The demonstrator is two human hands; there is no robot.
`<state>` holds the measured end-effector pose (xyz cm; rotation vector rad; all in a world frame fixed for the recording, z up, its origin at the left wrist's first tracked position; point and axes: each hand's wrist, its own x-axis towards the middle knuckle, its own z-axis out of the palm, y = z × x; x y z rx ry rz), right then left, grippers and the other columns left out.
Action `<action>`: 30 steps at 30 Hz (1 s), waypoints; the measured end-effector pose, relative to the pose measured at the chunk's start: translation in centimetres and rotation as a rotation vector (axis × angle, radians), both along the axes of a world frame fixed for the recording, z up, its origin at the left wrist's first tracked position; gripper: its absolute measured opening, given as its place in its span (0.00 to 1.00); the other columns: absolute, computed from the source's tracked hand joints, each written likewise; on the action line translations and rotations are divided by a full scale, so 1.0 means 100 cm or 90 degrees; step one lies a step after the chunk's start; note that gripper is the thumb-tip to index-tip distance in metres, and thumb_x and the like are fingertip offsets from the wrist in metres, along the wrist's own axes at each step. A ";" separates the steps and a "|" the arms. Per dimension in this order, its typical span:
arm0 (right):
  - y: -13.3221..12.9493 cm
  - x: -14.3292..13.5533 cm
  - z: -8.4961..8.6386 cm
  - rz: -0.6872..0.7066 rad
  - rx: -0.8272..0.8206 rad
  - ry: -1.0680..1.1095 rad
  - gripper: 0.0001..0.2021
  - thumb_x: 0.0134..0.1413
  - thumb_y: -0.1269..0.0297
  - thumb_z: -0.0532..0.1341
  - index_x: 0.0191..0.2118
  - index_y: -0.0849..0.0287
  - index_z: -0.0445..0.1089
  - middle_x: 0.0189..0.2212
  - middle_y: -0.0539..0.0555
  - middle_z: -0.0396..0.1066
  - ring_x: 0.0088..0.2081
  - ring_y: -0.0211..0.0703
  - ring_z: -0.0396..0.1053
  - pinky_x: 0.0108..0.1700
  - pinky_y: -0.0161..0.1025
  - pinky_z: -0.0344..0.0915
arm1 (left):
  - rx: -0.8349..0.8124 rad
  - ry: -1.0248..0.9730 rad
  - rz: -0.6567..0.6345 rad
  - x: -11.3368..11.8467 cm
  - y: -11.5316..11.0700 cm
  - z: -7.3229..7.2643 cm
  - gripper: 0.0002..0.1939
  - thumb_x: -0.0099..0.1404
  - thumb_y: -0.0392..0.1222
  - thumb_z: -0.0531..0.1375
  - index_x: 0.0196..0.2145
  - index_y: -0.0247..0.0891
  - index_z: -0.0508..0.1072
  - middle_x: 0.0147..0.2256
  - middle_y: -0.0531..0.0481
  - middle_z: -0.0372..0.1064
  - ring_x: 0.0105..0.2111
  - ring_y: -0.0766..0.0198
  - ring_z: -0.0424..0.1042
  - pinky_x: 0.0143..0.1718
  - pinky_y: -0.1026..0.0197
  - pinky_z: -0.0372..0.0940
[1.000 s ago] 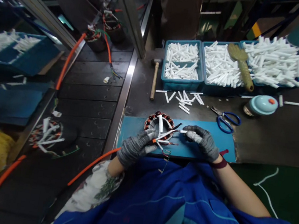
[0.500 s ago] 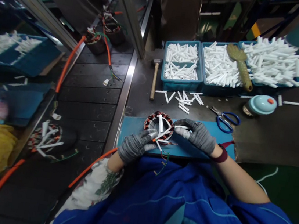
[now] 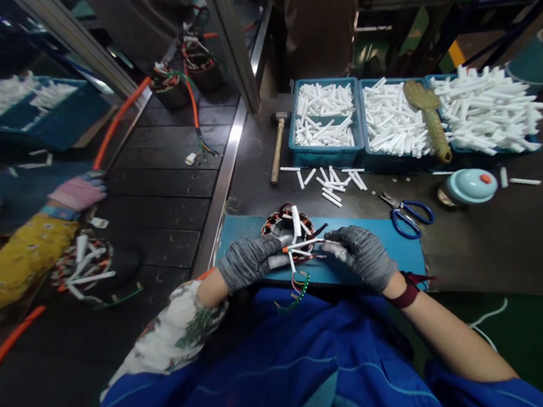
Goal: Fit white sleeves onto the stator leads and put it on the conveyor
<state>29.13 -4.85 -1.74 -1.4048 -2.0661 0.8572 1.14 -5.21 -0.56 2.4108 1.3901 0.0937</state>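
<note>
On a blue mat lies a ring-shaped motor stator, wound with black and orange wire, with a thick white tube standing in it. My left hand, in a grey glove, is closed at the near side of the ring, thumb and fingers pinching a white sleeve with an orange lead at its base. My right hand, also gloved, pinches the wire end coming out of that sleeve. Its fingertips partly hide the wire. Green and coloured leads hang over the mat's near edge.
Blue bins of white sleeves stand behind, with a scoop on top. Nearby lie a hammer, loose sleeves, scissors and a light-blue lidded container. Left, a co-worker's gloved hand is beside another stator on the conveyor.
The white sleeve between my hands has swung to point right, and my right hand now grips at its wire end. A dark lead shows behind it. The co-worker's hand has moved right onto an orange cable.
</note>
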 end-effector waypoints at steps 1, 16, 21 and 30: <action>0.000 0.005 0.002 0.011 0.000 0.017 0.18 0.62 0.46 0.60 0.41 0.54 0.79 0.37 0.57 0.81 0.39 0.50 0.78 0.44 0.44 0.71 | 0.003 -0.014 -0.001 -0.002 -0.001 -0.001 0.21 0.70 0.51 0.60 0.58 0.45 0.74 0.54 0.49 0.76 0.54 0.56 0.75 0.55 0.58 0.70; -0.010 0.016 -0.016 -0.082 0.030 0.146 0.18 0.60 0.45 0.63 0.43 0.53 0.79 0.39 0.55 0.80 0.41 0.48 0.78 0.46 0.46 0.75 | 0.006 -0.050 0.022 0.000 -0.004 -0.004 0.22 0.69 0.50 0.61 0.58 0.46 0.74 0.53 0.49 0.76 0.53 0.54 0.76 0.53 0.56 0.73; 0.004 0.015 -0.016 0.019 0.079 0.106 0.18 0.62 0.45 0.61 0.45 0.48 0.80 0.41 0.54 0.82 0.43 0.49 0.78 0.49 0.47 0.73 | 0.014 -0.012 0.017 0.000 -0.004 -0.006 0.22 0.69 0.50 0.61 0.59 0.47 0.74 0.53 0.49 0.76 0.53 0.55 0.76 0.53 0.59 0.71; 0.025 -0.019 -0.025 0.110 -0.061 0.098 0.19 0.64 0.47 0.59 0.49 0.53 0.78 0.42 0.55 0.82 0.43 0.50 0.80 0.44 0.42 0.72 | -0.004 0.106 0.012 0.008 -0.002 -0.003 0.23 0.69 0.55 0.59 0.59 0.48 0.73 0.54 0.44 0.75 0.47 0.49 0.79 0.45 0.53 0.74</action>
